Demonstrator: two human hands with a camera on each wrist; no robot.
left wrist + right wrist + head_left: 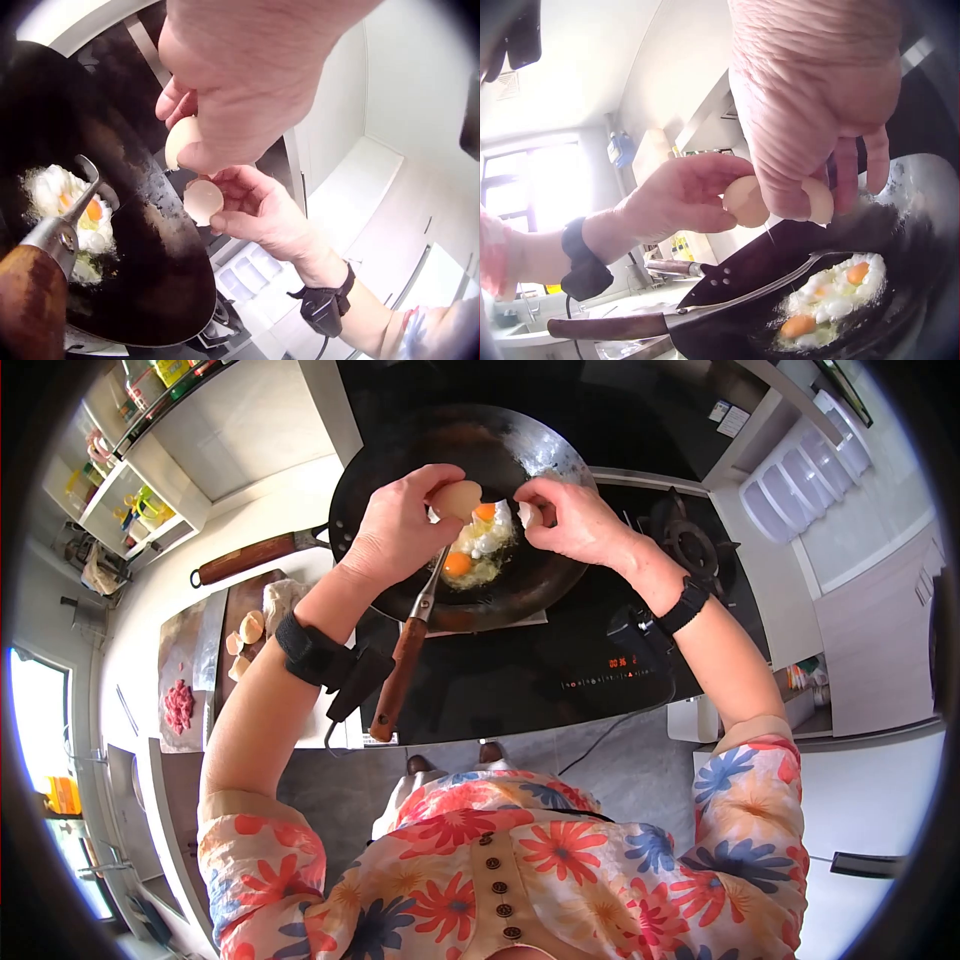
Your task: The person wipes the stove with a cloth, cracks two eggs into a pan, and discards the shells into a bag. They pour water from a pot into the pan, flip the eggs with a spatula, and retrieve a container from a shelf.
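My left hand (pixel 395 528) pinches one half of a cracked eggshell (pixel 457 499) above the wok (pixel 400 445). Opposite it, my right hand (pixel 582 528) holds the other shell half (pixel 202 201) by its edge, its hollow inside showing in the left wrist view. The two halves are apart. Below them, frying eggs (pixel 832 300) with orange yolks and whitened, bubbly whites lie in the wok. A thin strand hangs under the left shell half in the right wrist view. The wooden-handled spatula (pixel 404 670) leans over the wok's near rim, its metal end by the eggs.
Left of the wok, its wooden handle (pixel 245 562) sticks out over the counter. A cutting board (pixel 185 645) there bears chopped red meat (pixel 178 706) and empty eggshells (pixel 248 630). To the right are a gas burner (pixel 690 545) and a white compartment rack (pixel 800 480).
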